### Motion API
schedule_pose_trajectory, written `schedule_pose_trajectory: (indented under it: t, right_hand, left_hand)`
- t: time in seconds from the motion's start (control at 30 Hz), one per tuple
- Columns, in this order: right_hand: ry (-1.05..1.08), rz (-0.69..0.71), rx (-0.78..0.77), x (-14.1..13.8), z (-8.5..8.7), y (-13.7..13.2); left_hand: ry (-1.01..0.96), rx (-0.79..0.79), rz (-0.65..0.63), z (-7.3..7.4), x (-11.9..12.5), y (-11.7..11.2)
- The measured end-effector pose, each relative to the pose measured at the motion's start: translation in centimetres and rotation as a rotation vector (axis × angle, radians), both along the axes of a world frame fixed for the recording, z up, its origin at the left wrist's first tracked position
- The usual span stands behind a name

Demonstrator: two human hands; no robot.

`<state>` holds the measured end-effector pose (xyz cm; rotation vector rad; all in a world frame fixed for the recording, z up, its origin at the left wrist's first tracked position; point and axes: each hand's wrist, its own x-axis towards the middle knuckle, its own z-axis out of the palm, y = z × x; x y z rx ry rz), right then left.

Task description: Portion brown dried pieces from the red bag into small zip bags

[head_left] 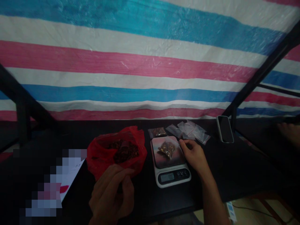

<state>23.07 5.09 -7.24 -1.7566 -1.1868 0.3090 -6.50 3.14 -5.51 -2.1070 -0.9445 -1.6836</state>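
Observation:
A small clear zip bag (pixel 167 149) with brown and yellowish bits inside is over the plate of a white kitchen scale (pixel 161 184). My right hand (pixel 195 155) is at the scale's right side, fingertips pinched at the bag's upper right edge. My left hand (pixel 112 192) is in front of a red plastic bag (pixel 98 167), fingers loosely bent, thumb apart from the index finger, and nothing visible in it. Inside the red bag lie loose dark brown bits and a small clear cup (pixel 124 146). The scale's lit display is too small to read surely.
Behind the scale lie another filled zip bag (pixel 159 132) and several flat clear bags (pixel 189 129). A phone (pixel 225 129) lies at the right, and a white sheet (pixel 72 170) at the left. Another person's hand (pixel 289 129) is at the far right. Striped sheeting hangs behind the black table.

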Motion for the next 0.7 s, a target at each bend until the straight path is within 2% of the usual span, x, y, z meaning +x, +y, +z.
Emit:
schedule_pose_trajectory:
  t: [0.1,0.2,0.33,0.47,0.53,0.6,0.7]
  right_hand:
    - [0.007,0.029,0.021,-0.4,0.5,0.0]
    - [0.021,0.05,0.076,-1.3,1.7,-0.3]
    - [0.097,0.045,0.211,-3.2,4.5,-0.2]
    - [-0.089,-0.025,0.372,-5.6,7.2,2.7]
    - [-0.29,0.05,0.25,-7.1,7.7,5.1]
    - [-0.505,0.217,-0.019,-8.8,7.3,7.4]
    - [-0.602,0.424,-0.202,-11.3,6.2,9.8]
  left_hand:
    - [-0.008,-0.012,0.003,0.1,0.3,-0.1]
    - [-0.026,-0.027,-0.021,0.3,1.0,-0.2]
    - [-0.055,0.01,-0.046,1.1,1.9,-0.2]
    - [-0.112,0.018,-0.036,1.8,2.2,-0.2]
    - [-0.114,0.002,-0.038,1.8,2.2,-0.2]
    - [-0.103,-0.006,-0.026,1.6,2.1,-0.1]
    - [-0.112,-0.018,-0.014,1.4,1.9,0.1]
